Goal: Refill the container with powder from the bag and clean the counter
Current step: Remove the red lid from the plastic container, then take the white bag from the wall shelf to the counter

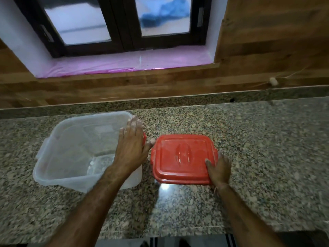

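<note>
A clear square plastic container [71,150] stands uncovered on the granite counter [258,139], left of centre, with only a trace of white powder inside. My left hand [132,148] lies flat on its right rim, fingers spread and dusted white. Just to the right, a red lid [181,157] lies flat on the counter. My right hand [219,168] grips the lid's near right corner, thumb on top. No bag is in view.
A wood-panelled wall [267,50] rises behind the counter, with a dark-framed window [122,24] and a pink-lined sill [124,63]. The counter's front edge runs along the bottom of the view.
</note>
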A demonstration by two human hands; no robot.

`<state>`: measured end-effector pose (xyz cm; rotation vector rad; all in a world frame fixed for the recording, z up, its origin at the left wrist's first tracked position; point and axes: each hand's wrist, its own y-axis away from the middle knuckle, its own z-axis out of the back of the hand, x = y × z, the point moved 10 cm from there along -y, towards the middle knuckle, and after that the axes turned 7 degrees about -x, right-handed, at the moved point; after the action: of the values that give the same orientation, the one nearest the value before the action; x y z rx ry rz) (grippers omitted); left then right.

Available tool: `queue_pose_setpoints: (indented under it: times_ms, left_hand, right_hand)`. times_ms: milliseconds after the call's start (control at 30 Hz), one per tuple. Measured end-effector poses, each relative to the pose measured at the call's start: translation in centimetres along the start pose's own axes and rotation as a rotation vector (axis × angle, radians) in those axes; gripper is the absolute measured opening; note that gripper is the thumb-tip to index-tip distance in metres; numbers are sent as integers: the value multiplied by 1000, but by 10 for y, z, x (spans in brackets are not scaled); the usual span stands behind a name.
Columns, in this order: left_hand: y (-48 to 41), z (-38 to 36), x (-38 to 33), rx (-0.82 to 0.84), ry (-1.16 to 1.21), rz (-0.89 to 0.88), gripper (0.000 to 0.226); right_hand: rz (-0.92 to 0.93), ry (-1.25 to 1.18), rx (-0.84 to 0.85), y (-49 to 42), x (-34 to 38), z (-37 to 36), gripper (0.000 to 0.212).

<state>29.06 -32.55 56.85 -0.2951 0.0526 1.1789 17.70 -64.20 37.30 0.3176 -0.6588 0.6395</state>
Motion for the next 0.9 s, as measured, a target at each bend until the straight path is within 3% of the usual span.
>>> queue_pose_setpoints:
  times_ms: [267, 467, 600, 767, 900]
  left_hand:
    - [0, 0, 2, -2, -4, 2, 94]
    - [4, 12, 5, -18, 56, 12, 86]
    - [12, 39, 30, -72, 56, 28, 102]
    - [33, 93, 112, -165, 30, 125, 80]
    - [75, 154, 207, -273, 40, 208, 91]
  right_hand:
    - [63, 185, 9, 13, 13, 0, 60]
    - [126, 49, -17, 27, 60, 5, 64]
    - [283, -139, -27, 43, 134, 17, 58]
    - [509, -335, -35, 103, 267, 31, 54]
    - [709, -433, -61, 189, 376, 26, 41]
